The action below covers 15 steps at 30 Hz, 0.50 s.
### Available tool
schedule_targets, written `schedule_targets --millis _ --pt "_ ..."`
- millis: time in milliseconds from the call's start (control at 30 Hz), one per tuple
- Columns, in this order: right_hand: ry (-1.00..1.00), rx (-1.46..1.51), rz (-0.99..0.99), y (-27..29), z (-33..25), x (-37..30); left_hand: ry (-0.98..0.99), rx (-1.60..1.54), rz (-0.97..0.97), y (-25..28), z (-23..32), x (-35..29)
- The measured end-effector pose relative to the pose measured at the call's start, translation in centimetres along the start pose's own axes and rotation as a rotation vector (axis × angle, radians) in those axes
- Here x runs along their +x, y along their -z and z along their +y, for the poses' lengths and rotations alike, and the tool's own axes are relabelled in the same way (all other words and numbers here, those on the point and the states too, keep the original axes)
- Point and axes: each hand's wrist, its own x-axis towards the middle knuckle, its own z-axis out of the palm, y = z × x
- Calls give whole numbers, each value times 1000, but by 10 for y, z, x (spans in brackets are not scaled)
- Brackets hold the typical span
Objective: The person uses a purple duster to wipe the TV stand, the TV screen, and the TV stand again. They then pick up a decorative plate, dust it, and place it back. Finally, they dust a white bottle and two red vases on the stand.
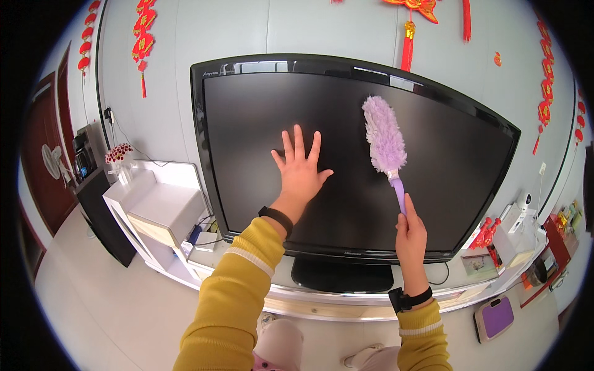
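Gripping purple duster [385, 135] with right fingers [411, 211], left fingers [299, 145] spread over television [337, 213]

You see on the duster [386, 133] a fluffy head [387, 147] of soft fibres, while its handle [399, 193] looks like smooth plastic. The television [352, 210] has a frame [458, 101] of glossy black plastic, and its screen [340, 154] is smooth, rather matt. Your sleeves [229, 297] are knitted cloth. The door [38, 130] looks wooden, and the floor [93, 303] is smooth, slightly shiny.
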Motion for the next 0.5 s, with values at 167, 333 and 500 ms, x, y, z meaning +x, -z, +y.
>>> schedule_targets --millis 167,333,500 --pt "-39 44 -18 -2 0 -4 10 13 -14 -3 -1 -5" --pt "11 25 7 -5 1 -6 55 2 -4 -9 -3 -10" --pt "12 6 0 -8 3 -10 115 -24 29 -19 -9 -20"
